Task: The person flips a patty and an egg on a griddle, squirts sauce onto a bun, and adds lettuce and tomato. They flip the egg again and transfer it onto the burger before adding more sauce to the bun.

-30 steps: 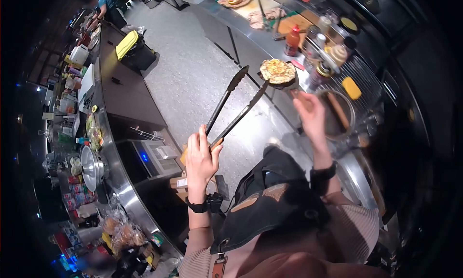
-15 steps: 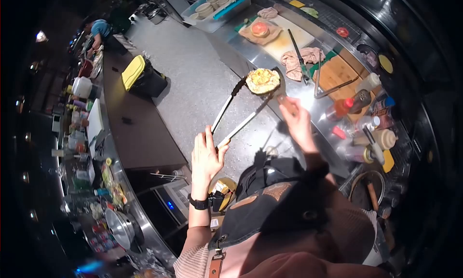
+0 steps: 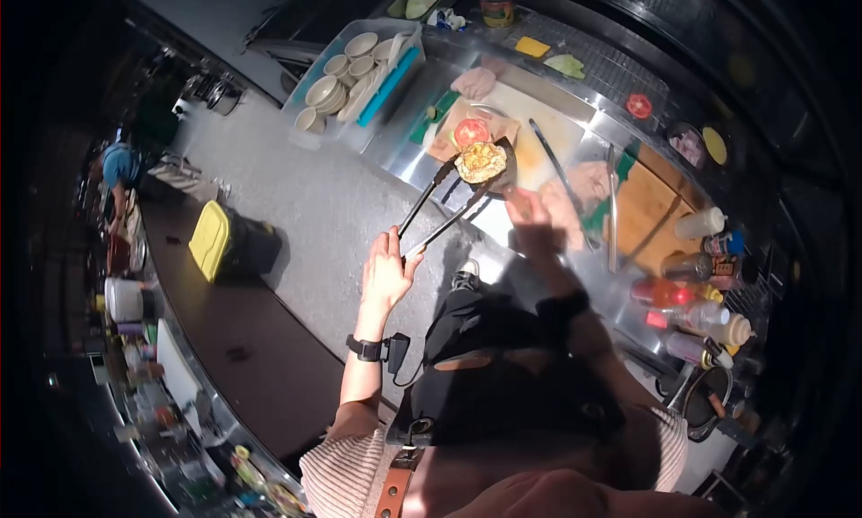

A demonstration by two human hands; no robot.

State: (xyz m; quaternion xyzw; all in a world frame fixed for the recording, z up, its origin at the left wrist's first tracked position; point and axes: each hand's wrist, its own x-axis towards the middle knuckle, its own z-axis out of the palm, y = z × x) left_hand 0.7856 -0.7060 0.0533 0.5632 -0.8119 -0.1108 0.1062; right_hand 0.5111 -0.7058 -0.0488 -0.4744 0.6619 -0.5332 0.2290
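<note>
My left hand is closed around a pair of tongs, whose arms are spread. A browned fried egg rests on the dark blade of a spatula, with the tong tips on either side of it. The spatula's handle is in my right hand, which is partly in shadow. Just behind the egg, a tomato slice lies on brown paper on the white cutting board. Whatever lies beneath the tomato is hard to make out.
A clear bin of cups stands at the counter's back left. Right of the board lie a cloth, a wooden board and several sauce bottles. A yellow-lidded trash bin stands on the floor; a person works far left.
The egg, spatula and tongs have moved from above the floor to over the counter, beside the tomato slice. My view has shifted toward the counter, and a shoe now shows below.
</note>
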